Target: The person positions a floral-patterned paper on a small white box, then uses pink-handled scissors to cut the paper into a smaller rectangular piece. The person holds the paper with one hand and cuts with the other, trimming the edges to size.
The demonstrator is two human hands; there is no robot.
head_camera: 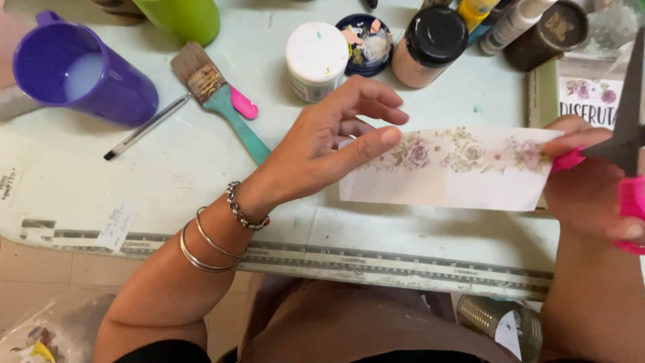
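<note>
My left hand (329,144) pinches the left end of a white paper strip (447,181) printed with pale roses along its top, holding it flat above the table. My right hand (591,191) grips scissors with pink handles (631,198) and dark blades (628,114). The blades point up at the strip's right end, where my thumb rests on the paper.
A purple jug (80,74) with milky liquid stands far left. A broad brush with a teal handle (222,97), a thin pen (144,128), a white-lidded jar (316,57), a black-lidded jar (430,44), a paint-stained lid (368,42) and bottles crowd the back. A ruler (376,259) edges the table.
</note>
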